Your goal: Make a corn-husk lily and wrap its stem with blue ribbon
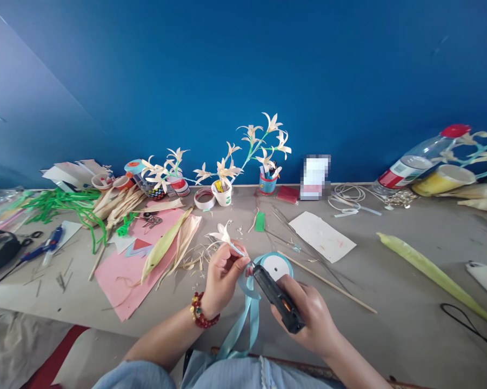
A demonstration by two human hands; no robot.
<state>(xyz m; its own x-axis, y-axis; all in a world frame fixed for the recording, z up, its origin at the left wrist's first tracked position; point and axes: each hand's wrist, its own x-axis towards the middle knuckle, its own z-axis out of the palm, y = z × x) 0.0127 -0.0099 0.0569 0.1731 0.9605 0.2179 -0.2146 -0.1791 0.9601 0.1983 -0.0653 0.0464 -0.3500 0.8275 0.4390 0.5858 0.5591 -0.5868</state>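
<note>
My left hand (222,275) pinches the stem of a white flower (221,234), whose petals stick out up and to the left. My right hand (308,313) is wrapped round a black glue gun (278,298). The gun's tip points up and left and is close beside the stem at my left fingertips; whether they touch is too small to tell. Light blue ribbon (249,324) hangs from near my left fingers down to my lap. Behind the gun lies a ribbon spool (276,266), partly covered by my right hand.
Cups with white flowers, one a white cup (222,193), stand along the blue wall. Pink paper (121,281) and husks lie left. A wooden stick (328,282), wires and white paper (322,236) lie right of centre. A bottle (421,156) leans at the back right.
</note>
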